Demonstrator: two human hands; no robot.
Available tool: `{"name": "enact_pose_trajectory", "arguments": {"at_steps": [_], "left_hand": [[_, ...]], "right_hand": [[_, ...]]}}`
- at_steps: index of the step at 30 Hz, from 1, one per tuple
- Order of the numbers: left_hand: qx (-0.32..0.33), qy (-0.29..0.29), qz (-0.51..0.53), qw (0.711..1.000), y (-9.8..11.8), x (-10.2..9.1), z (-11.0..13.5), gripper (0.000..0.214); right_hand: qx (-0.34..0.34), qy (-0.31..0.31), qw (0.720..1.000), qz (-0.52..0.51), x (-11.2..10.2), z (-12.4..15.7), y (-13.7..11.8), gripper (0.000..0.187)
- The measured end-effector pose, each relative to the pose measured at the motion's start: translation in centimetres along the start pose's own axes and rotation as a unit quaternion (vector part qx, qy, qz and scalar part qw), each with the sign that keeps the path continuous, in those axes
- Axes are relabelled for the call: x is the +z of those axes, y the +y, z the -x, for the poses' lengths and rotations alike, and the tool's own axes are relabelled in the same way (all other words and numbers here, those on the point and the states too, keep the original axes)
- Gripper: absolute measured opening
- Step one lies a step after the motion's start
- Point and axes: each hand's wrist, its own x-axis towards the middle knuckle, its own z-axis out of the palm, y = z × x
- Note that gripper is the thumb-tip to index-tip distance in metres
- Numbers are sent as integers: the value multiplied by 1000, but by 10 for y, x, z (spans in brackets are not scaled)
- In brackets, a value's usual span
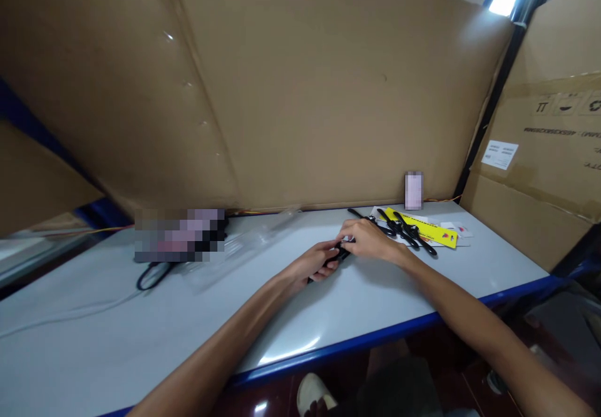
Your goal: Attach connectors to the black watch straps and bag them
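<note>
Both my hands meet near the middle of a white table (141,323) with a blue edge. My left hand (313,263) is closed round a thin black tool (339,256) lying on the table. My right hand (370,240) rests curled over the tool's far end, fingers pinching it. Just right of my hands, several black scissor-like tools (407,230) lie on a yellow packaging card (434,232).
A large cardboard sheet (300,91) stands as a wall behind the table. A cardboard box (549,154) stands at the right. Clear plastic bags (244,245) and a black cable (153,276) lie at the left. A shoe (312,395) shows below the table edge.
</note>
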Motion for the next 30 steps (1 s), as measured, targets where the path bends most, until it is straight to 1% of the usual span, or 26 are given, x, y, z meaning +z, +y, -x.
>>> {"name": "enact_pose_trajectory", "arguments": {"at_steps": [3, 6, 8, 11, 14, 16, 18, 21, 25, 30], "left_hand": [[-3, 7, -3, 1000, 0, 1, 0, 26], [-1, 6, 0, 1000, 2, 3, 1, 22], [0, 0, -4, 1000, 3, 4, 2, 19], [0, 0, -11, 1000, 4, 5, 4, 16], [-4, 5, -5, 1000, 5, 6, 4, 18], [-2, 4, -4, 1000, 6, 6, 5, 19], [-3, 4, -8, 1000, 7, 6, 6, 19], [-10, 5, -7, 1000, 7, 6, 7, 23], [-3, 0, -3, 1000, 6, 5, 6, 31], [-6, 8, -6, 1000, 7, 7, 8, 32]], "right_hand": [[-24, -3, 1000, 1, 0, -1, 4, 18], [-23, 6, 1000, 7, 2, -1, 5, 10], [-10, 7, 1000, 5, 4, -2, 4, 8], [49, 14, 999, -15, 8, -3, -1, 11], [124, 41, 990, -58, 11, -4, -5, 10], [147, 47, 984, -86, 11, -5, -5, 10], [141, 43, 984, -97, 7, -5, -3, 13], [117, 37, 990, -68, 1, -4, 3, 19], [102, 18, 995, -8, -2, -1, 9, 18], [71, 21, 997, -15, 0, 0, 10, 19]]}}
